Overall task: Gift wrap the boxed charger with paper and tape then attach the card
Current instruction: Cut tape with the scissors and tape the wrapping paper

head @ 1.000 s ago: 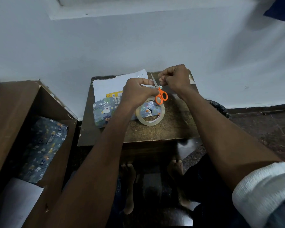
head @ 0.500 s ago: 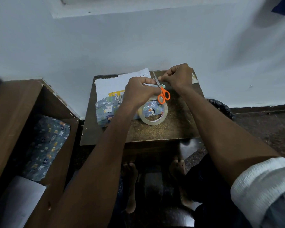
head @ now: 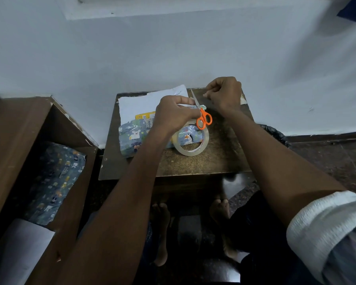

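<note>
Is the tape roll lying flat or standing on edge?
Flat: the tape roll lies on the table, its open ring facing up, partly over the wrapped box.

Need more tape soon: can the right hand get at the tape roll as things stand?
Probably not yet: the right hand is pinching a small piece, likely tape. The tape roll lies open on the table, nothing covering it.

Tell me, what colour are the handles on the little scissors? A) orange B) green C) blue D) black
A: the scissors, held in the left hand just above the tape roll, have bright orange loop handles and a thin silver blade pointing up toward the right hand.
</note>
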Action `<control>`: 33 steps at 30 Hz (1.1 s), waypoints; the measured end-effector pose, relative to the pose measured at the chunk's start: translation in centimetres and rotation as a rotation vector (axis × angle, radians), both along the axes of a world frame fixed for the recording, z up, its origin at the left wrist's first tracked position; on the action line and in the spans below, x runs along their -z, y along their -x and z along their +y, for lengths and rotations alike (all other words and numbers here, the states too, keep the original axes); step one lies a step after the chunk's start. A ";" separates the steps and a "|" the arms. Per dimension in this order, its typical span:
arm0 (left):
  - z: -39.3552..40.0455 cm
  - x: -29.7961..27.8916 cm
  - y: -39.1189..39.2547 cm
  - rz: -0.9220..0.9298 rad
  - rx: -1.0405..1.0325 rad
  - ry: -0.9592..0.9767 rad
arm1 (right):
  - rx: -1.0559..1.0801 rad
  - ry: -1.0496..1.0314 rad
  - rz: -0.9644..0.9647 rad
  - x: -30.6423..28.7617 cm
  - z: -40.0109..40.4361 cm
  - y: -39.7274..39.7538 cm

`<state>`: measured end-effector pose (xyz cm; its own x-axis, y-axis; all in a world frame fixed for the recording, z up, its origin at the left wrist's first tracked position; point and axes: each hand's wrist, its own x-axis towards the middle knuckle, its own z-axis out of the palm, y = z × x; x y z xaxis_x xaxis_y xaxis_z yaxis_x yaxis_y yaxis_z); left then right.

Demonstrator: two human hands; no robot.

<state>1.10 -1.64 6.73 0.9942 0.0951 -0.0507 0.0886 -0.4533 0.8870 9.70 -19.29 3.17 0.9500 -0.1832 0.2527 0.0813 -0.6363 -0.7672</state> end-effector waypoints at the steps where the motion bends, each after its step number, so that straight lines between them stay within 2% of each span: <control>1: 0.0 0.0 0.0 0.000 0.000 0.002 | 0.005 -0.014 -0.005 0.0 -0.1 0.1; 9: -0.1 -0.3 0.4 0.011 -0.013 0.039 | 0.026 -0.120 0.029 -0.5 -1.2 0.3; 15: -0.2 -0.6 1.0 0.017 -0.021 0.070 | -0.064 -0.075 0.092 -0.4 -1.5 1.4; 18: -0.2 -0.6 1.1 0.017 -0.021 0.083 | -0.066 -0.151 0.117 -1.1 -1.7 1.7; 22: -0.2 -0.7 1.4 0.060 -0.014 0.210 | -0.288 -0.382 0.298 -4.0 -1.6 4.4; 25: -0.5 -1.1 2.1 0.079 -0.019 0.283 | -0.439 -0.378 0.376 -5.4 -1.5 7.3; 27: -0.8 -1.1 2.5 0.070 -0.032 0.311 | -0.431 -0.389 0.338 -5.5 -1.4 8.6; 31: -1.2 -1.1 3.8 0.066 -0.099 0.364 | -0.215 -0.318 0.082 -5.3 -1.5 9.7; 33: -1.4 -1.0 4.2 0.057 -0.139 0.390 | -0.233 -0.322 0.093 -5.5 -1.4 10.2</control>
<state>-3.13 -3.01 7.78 0.9678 0.1909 -0.1643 0.1795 -0.0649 0.9816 -0.45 -20.69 8.67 0.9915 -0.0158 0.1289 0.1162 -0.3355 -0.9349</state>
